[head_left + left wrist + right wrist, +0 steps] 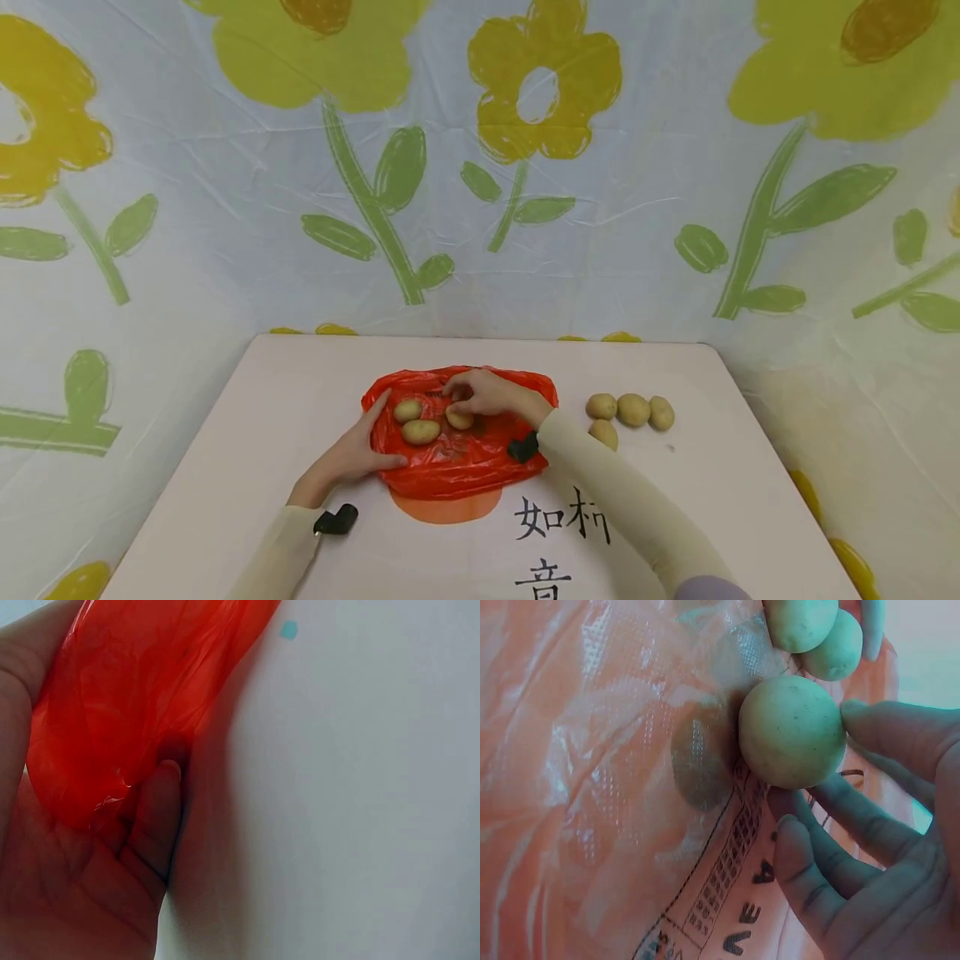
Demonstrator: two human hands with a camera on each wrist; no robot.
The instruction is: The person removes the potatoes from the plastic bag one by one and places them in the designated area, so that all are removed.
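A red plastic bag [465, 479] lies spread on the table, with two potatoes [421, 432] resting on it near its left side. My left hand [360, 450] holds the bag's left edge, which sits between the thumb and the fingers; in the left wrist view the red plastic [135, 697] runs across the palm. Over the bag, my right hand [483, 393] pinches a third potato [793, 731] between thumb and fingers. That potato is close to the bag's printed surface; whether it touches the plastic I cannot tell.
To the right of the bag, several loose potatoes [633, 410] sit together on the pale table [315, 375], one partly behind the right forearm. Black characters [542, 518] and an orange shape [450, 508] mark the tabletop in front. A flowered cloth [600, 275] surrounds the table's back and sides.
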